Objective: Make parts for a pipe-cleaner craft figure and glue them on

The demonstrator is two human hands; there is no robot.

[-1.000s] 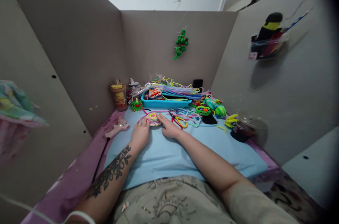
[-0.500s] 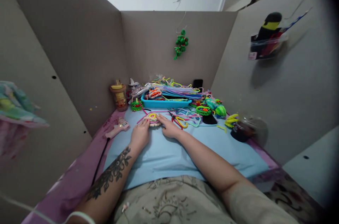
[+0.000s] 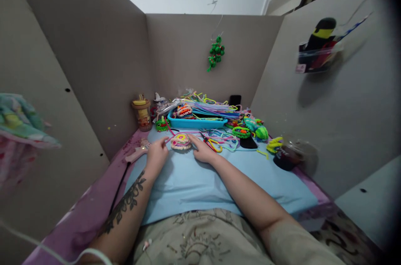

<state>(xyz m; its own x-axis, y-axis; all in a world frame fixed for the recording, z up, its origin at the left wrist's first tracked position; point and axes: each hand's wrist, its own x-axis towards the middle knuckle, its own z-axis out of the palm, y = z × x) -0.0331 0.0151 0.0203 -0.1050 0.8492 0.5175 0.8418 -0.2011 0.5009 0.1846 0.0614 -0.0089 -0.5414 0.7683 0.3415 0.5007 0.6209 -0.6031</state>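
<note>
A small rounded piece (image 3: 181, 142) made of pink, white and yellow pipe cleaners lies on the light blue cover in front of me. My left hand (image 3: 157, 152) is just left of it, off the piece, with fingers loosely bent and apart. A pink strand passes near those fingertips. On the other side my right hand (image 3: 203, 150) has its fingers stretched out, the tips at the piece's right edge. Red-and-yellow-handled scissors (image 3: 214, 144) lie right beyond that hand. A pink glue gun (image 3: 136, 155) with a black cord is partly behind my left hand.
A blue tray (image 3: 197, 123) heaped with pipe cleaners stands at the back. Green figures (image 3: 241, 132) sit to its right, a lidded cup (image 3: 142, 114) to its left. A dark cup (image 3: 283, 157) stands at the right edge. Panels (image 3: 213, 56) enclose three sides.
My left hand has come off the pipe-cleaner piece and moved left and slightly towards me. My right hand stays by the piece. The view has shifted slightly.
</note>
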